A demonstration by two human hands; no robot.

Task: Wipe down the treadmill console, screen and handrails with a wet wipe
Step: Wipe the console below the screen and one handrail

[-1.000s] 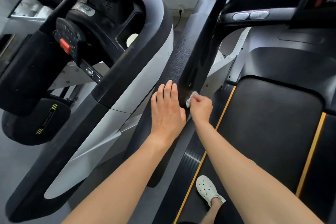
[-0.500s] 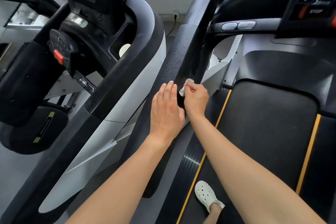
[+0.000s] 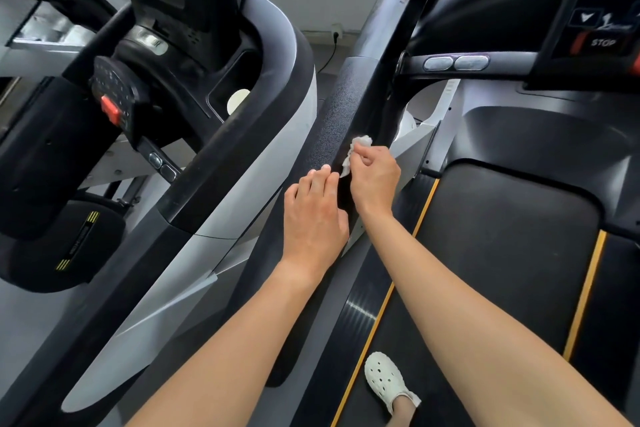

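Observation:
A black textured handrail [image 3: 341, 114] of the treadmill runs up the middle of the head view. My right hand [image 3: 374, 177] pinches a crumpled white wet wipe [image 3: 356, 149] against the inner side of this handrail. Just below and to the left, my left hand [image 3: 315, 215] rests flat on the same handrail with its fingers straight. The treadmill console [image 3: 602, 28] with a STOP button sits at the upper right, partly cut off by the frame edge. The screen is out of view.
A second treadmill [image 3: 242, 135] with a red stop button [image 3: 110, 109] stands close on the left. The black belt [image 3: 502, 246] with yellow side lines fills the right. My foot in a white clog [image 3: 386, 380] stands on the belt's left edge. A wall socket [image 3: 336, 33] is behind.
My right hand has slid the wipe up the handrail. My left hand stays on the rail. The view has tilted up, and the console's STOP button has come into sight.

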